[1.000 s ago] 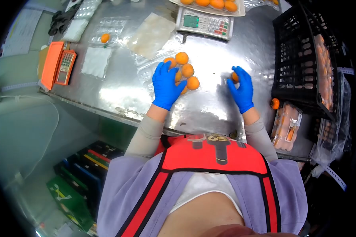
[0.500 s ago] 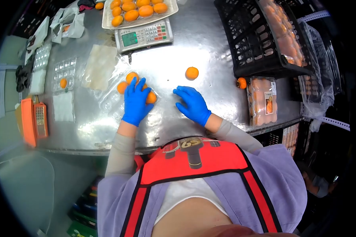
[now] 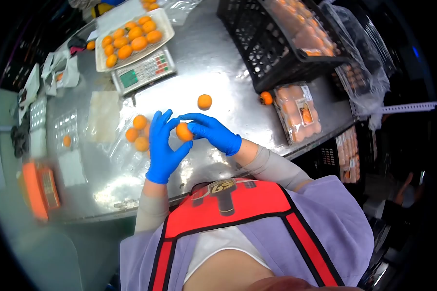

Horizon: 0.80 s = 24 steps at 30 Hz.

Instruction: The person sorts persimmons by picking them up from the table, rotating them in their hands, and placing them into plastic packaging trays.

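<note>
Between my two blue-gloved hands is an orange persimmon. My right hand pinches it from the right with thumb and fingers. With fingers spread and thumb out, my left hand is at the fruit's left side; whether it touches the fruit is hard to tell. Left of that hand, several persimmons sit together on a clear plastic tray, partly hidden by the glove. A single persimmon rests on the metal table beyond my right hand.
A digital scale at the back bears a white tray of persimmons. To the right stand a black crate of packs, a wrapped pack and a loose persimmon. An orange device lies at the left edge.
My left hand has come away from the fruit cluster and opened. My right hand has moved left and grips a persimmon. The whole view has turned and shifted.
</note>
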Each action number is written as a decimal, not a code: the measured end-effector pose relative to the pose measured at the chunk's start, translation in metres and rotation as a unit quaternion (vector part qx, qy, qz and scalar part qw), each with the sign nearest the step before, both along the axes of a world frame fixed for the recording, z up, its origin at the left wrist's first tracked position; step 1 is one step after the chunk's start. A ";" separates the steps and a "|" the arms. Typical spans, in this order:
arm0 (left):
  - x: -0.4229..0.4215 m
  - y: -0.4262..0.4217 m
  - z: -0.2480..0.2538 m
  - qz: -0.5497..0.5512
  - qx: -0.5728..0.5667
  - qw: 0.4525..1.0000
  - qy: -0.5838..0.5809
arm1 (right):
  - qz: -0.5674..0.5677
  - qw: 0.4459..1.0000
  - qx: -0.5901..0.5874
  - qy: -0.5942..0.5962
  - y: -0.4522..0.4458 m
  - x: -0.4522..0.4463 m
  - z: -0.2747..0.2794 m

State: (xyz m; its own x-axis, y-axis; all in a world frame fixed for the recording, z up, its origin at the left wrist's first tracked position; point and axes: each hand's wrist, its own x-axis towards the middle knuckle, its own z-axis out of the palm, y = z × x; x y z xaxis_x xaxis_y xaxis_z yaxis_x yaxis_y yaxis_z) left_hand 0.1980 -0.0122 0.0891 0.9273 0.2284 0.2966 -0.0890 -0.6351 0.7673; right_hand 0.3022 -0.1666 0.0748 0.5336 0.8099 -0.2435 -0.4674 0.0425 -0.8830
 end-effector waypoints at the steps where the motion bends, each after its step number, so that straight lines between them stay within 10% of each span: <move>1: 0.004 -0.004 0.003 -0.012 -0.001 1.000 -0.002 | -0.012 1.000 -0.001 -0.002 -0.006 -0.002 0.003; 11: 0.028 -0.059 -0.014 -0.152 0.012 0.988 -0.003 | -0.115 0.993 -0.017 -0.030 -0.083 -0.021 0.004; 15: 0.024 -0.069 -0.022 -0.167 -0.139 0.976 0.017 | -0.156 0.986 -0.021 -0.059 -0.099 -0.028 0.006; 17: 0.016 -0.065 -0.023 -0.145 -0.195 0.969 0.049 | -0.260 0.918 -0.080 -0.290 -0.098 -0.029 0.016; 19: 0.015 -0.064 -0.022 -0.130 -0.494 0.853 0.102 | -0.259 0.891 -0.066 -0.368 -0.097 -0.026 0.028; 24: 0.012 -0.060 0.018 -0.118 -0.586 0.796 0.092 | -0.255 0.861 -0.011 -0.440 -0.071 -0.025 0.056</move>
State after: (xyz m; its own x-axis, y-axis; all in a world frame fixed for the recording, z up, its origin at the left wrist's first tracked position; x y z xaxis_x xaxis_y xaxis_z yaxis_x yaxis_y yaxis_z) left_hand 0.2101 -0.0719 0.1076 0.9885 0.0609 -0.1384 0.0832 0.5452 0.8342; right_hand 0.2771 -0.2378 0.1308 0.8038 0.4162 0.4250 0.4577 0.0236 -0.8888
